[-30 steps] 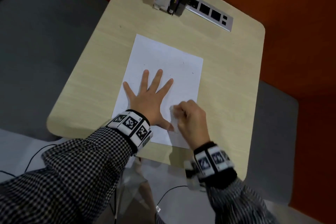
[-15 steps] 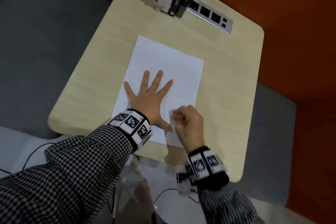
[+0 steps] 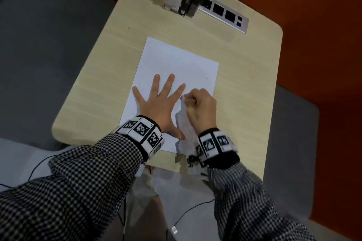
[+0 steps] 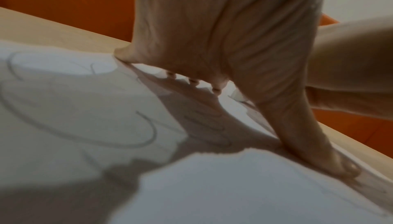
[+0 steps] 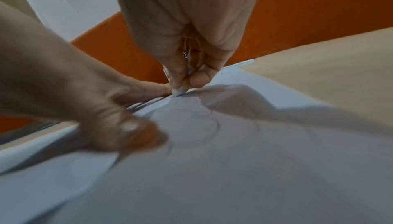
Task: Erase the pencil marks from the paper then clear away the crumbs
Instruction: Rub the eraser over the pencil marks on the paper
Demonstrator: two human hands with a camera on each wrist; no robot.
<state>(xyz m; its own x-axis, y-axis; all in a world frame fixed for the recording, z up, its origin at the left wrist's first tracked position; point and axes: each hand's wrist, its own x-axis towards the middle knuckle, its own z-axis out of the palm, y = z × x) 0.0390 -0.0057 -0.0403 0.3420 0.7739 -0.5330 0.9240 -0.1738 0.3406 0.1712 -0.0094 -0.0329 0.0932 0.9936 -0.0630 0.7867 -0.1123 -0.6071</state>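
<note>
Paper [image 3: 176, 60] on desk [image 3: 244, 88]; left hand [image 3: 158, 105] flat, fingers spread, pressing it; right hand [image 3: 199, 107] pinching eraser [image 5: 177, 91] against sheet

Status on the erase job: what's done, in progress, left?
Done: nothing clearly finished. In hand: left hand presses the paper flat; right hand pinches the eraser against it. Left: curved pencil marks remain; crumb clearing not started.
</note>
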